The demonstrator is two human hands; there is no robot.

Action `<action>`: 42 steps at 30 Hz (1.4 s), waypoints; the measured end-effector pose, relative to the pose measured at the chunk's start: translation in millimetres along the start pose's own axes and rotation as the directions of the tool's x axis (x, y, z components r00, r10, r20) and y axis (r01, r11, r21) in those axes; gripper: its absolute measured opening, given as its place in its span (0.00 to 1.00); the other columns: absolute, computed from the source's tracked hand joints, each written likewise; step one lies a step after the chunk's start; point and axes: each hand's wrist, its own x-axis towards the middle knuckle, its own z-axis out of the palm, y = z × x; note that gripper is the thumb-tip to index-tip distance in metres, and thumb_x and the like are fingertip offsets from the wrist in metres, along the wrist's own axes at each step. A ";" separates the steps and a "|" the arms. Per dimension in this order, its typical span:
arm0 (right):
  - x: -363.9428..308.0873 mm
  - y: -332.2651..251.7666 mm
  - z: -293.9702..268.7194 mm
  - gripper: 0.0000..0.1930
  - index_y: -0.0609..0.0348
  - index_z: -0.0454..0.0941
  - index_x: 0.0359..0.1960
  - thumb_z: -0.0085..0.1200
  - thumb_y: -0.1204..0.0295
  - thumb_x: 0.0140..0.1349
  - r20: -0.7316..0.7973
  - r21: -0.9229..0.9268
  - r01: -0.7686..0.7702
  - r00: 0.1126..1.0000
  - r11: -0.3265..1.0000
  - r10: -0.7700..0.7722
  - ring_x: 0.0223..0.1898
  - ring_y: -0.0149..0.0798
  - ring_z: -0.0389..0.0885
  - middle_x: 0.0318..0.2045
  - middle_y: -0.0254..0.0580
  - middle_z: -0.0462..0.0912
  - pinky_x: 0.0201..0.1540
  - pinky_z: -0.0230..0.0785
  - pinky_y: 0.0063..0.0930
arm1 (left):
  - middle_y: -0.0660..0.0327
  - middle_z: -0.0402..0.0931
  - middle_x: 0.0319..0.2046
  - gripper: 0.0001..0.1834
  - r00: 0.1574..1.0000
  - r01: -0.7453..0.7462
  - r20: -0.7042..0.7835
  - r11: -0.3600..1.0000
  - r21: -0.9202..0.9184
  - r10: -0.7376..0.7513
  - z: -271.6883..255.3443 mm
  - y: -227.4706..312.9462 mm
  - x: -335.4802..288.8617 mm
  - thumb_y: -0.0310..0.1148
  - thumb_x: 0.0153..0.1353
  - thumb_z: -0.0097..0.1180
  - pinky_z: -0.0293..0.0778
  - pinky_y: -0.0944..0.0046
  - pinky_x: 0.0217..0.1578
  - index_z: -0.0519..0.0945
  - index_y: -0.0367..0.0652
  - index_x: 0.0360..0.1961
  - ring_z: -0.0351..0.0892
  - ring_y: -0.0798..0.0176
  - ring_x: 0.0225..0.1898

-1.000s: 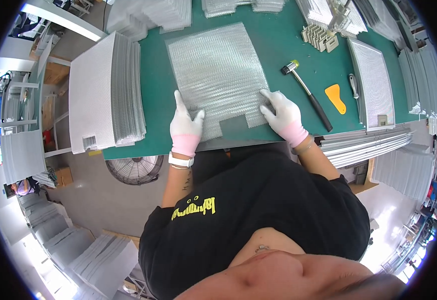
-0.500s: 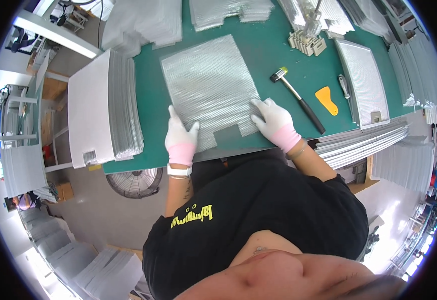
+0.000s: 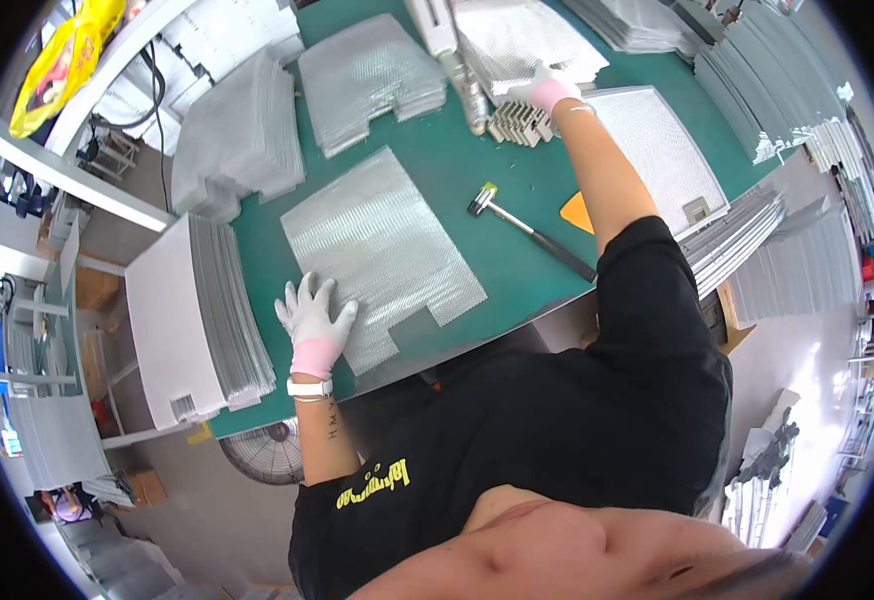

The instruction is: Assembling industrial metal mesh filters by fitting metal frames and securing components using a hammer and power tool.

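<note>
A silvery mesh sheet (image 3: 387, 250) with a rectangular notch in its near edge lies flat on the green tabletop in front of me. My left hand (image 3: 317, 325), in a white and pink glove, rests open with spread fingers on the sheet's left edge. With the arm stretched far forward, my right hand (image 3: 549, 88) is at the near edge of another stack of mesh sheets (image 3: 517, 40), just beyond some beige ridged blocks (image 3: 521, 124). Its white fingertips blend into the mesh, so their grip is unclear.
A black-handled mallet (image 3: 537, 235) and a partly covered orange scraper (image 3: 578, 211) lie right of the sheet. A framed mesh panel (image 3: 657, 150) sits beneath my right forearm. Stacks of panels (image 3: 192, 320) and mesh sheets (image 3: 367, 80) stand left and behind. A floor fan (image 3: 267, 450) is below.
My right hand has left the sheet's right edge and reached forward to the far stack. My left hand stays on the left edge, fingers more spread. The whole view has shifted.
</note>
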 end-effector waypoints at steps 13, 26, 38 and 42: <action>-14.8 26.3 17.8 0.47 0.67 0.64 0.66 0.65 0.45 0.53 -0.310 0.465 0.255 0.944 0.848 -0.113 0.63 0.56 0.72 0.60 0.67 0.73 0.65 0.64 0.39 | 0.41 0.51 0.71 0.37 0.829 -0.296 -0.557 0.887 -0.355 0.053 1.8 42.9 -20.6 0.35 0.56 0.60 0.46 0.42 0.70 0.64 0.41 0.67 0.48 0.38 0.72; -207.3 -45.1 21.3 0.47 0.66 0.57 0.68 0.66 0.75 0.43 -0.768 0.364 0.826 0.528 0.431 -0.363 0.65 0.51 0.65 0.63 0.54 0.65 0.67 0.59 0.43 | 0.45 0.63 0.66 0.33 0.965 -0.041 -0.064 -0.093 -0.995 0.254 -4.1 100.0 -15.6 0.34 0.68 0.54 0.62 0.54 0.66 0.58 0.34 0.70 0.67 0.48 0.65; -283.7 -33.5 -14.7 0.46 0.62 0.53 0.73 0.66 0.71 0.54 -0.057 0.787 0.359 0.852 0.502 -0.520 0.61 0.52 0.75 0.60 0.62 0.72 0.63 0.66 0.35 | 0.52 0.76 0.53 0.23 0.952 -0.183 -0.148 -0.111 -0.977 -0.269 -7.6 63.5 -58.4 0.24 0.66 0.55 0.73 0.65 0.55 0.68 0.28 0.62 0.77 0.62 0.52; -284.3 -36.5 18.6 0.46 0.61 0.52 0.73 0.66 0.69 0.54 -0.197 0.606 0.591 0.760 0.533 -0.619 0.52 0.53 0.80 0.54 0.61 0.78 0.55 0.72 0.34 | 0.49 0.72 0.59 0.43 0.857 -0.260 -0.339 0.243 -0.935 -0.389 -5.8 63.8 -61.2 0.29 0.59 0.66 0.70 0.62 0.60 0.55 0.30 0.71 0.74 0.59 0.57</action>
